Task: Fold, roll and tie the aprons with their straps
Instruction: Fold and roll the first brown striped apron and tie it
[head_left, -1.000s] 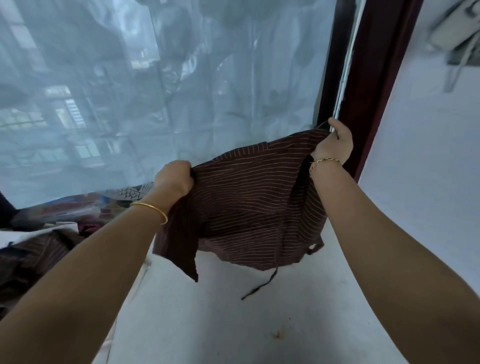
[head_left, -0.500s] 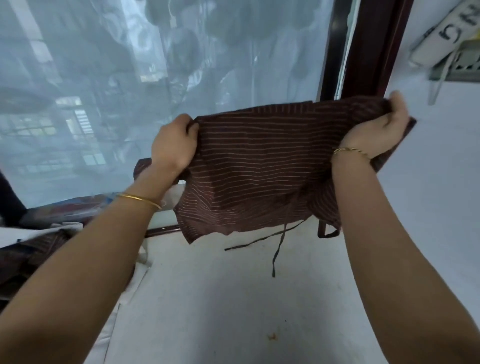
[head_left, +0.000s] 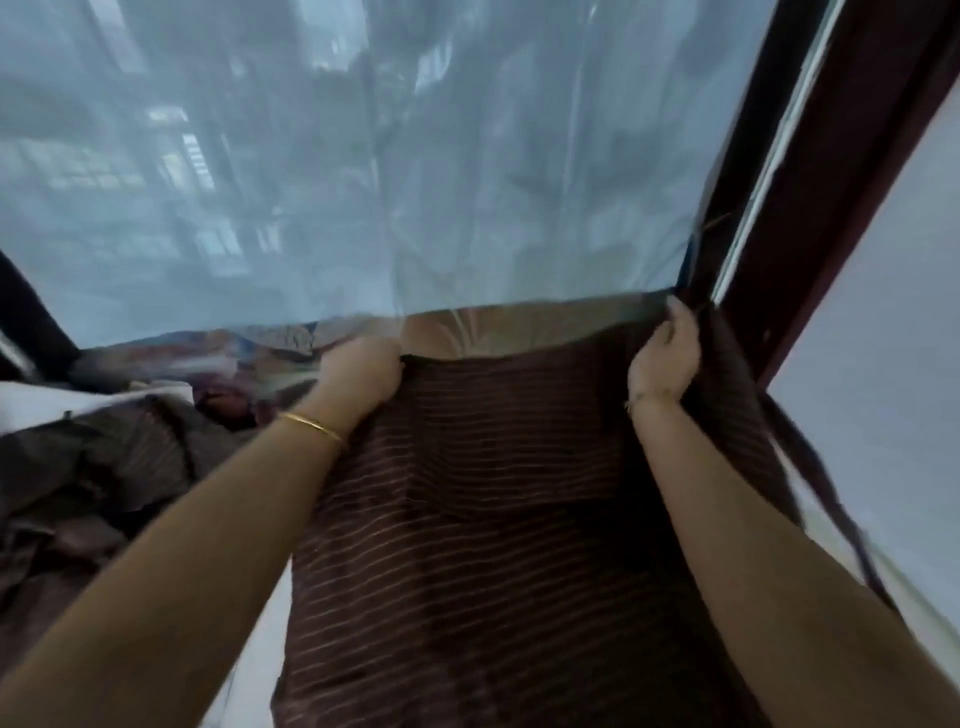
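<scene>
Both hands are gripping the far edge of a dark brown cloth apron w/ thin pale stripes, which is stretching betw. the forearms from the hands down to the bottom of the view; can't tell if it's lying flat or hanging. Left hand is curling its fingers round the far left corner; right hand, well apart from it, is clutching the far right corner just beside a dark red frame post. A thin dark strap is trailing off the apron's right side over a pale grey-white surface. A gold bangle is sitting on the left wrist. At left, a crumpled heap of brown striped cloth is lying. A translucent bluish plastic sheet is hanging behind the hands; whole view is blurring
</scene>
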